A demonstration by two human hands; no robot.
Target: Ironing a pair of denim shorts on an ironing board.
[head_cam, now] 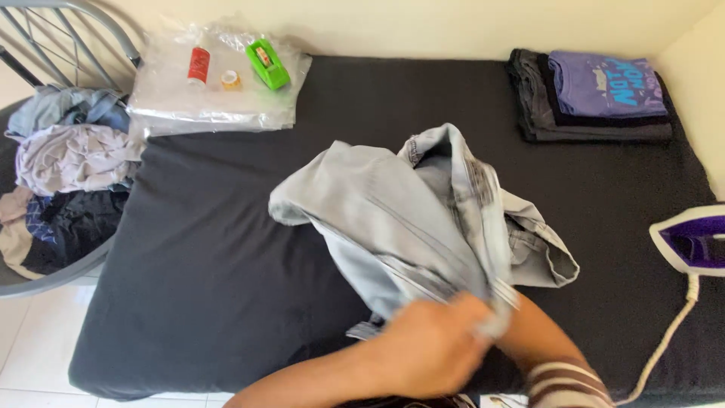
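Lying crumpled on the dark charcoal cloth-covered ironing surface (226,249), a pale grey-blue denim garment (408,219) is gathered at its near end by both hands. The left hand (430,347) is seen blurred at the bottom centre, closed around a bunched fold of the fabric; the right hand is almost wholly hidden behind it and the cloth, only its forearm with a striped cuff (563,378) being shown, so its grip cannot be told with certainty, though it appears to be holding the same bunch. From the hands the garment spreads away and to the left, its long axis being run diagonally from the near right toward the far left; the left hand is set nearer its bulk. Stitched seams and a turned-out waistband are shown, the weave being stiff and creased.

Well apart at the far right corner, a folded stack of dark and purple shirts (596,94) is laid. A purple and white steam iron (695,238) is stood at the right edge, its cream cord trailing forward. At the far left, clear plastic bags (211,98) bear a green tape dispenser (266,64), and a grey wire basket of mixed laundry (64,174) is placed beside the surface.
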